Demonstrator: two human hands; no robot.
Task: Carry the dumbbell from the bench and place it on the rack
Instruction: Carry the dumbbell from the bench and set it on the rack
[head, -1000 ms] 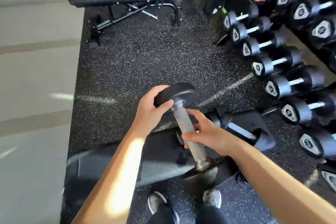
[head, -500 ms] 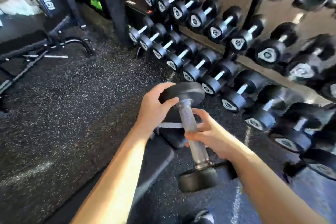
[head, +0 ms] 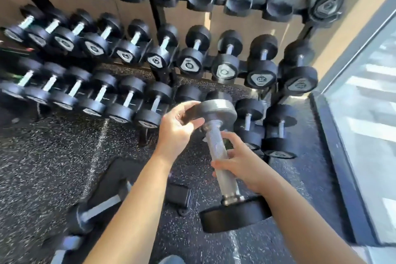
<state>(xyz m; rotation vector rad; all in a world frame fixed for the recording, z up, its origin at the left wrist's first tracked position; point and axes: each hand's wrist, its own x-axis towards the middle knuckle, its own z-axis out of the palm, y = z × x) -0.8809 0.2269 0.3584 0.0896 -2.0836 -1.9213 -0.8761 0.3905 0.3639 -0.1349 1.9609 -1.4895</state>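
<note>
Gym scene on my remote feed: the rack [head: 156, 15] now fills the far half of the view in three tiers. A second ago I saw mostly the bench and open ground, so the camera has swung right and moved up close to it. Black stored dumbbells [head: 190, 55] sit side by side along the middle and lower tiers. On the top tier, far right, several cradles [head: 237, 0] stand bare. A speckled rubber floor [head: 49, 167] spreads near and left, and a window [head: 364, 118] runs down the right edge. At near left, a dark padded shape is, I think, the end of the bench [head: 111, 178], though it is blurred.

I see the dumbbell [head: 220, 156] in the air in front of the right end of the lower tier. It no longer hangs over the padding. It tilts steeply, one head far and high, the other near and low, and touches nothing but the hands.

My left hand [head: 177, 133] grips the rim of the far head, fingers curled over its edge. My right hand [head: 242, 165] wraps the knurled metal handle at mid-length. Both holds match a moment ago.

I judge the carry nearly done and the placing not yet begun. Next I need a free slot, and I cannot tell which one fits.
</note>
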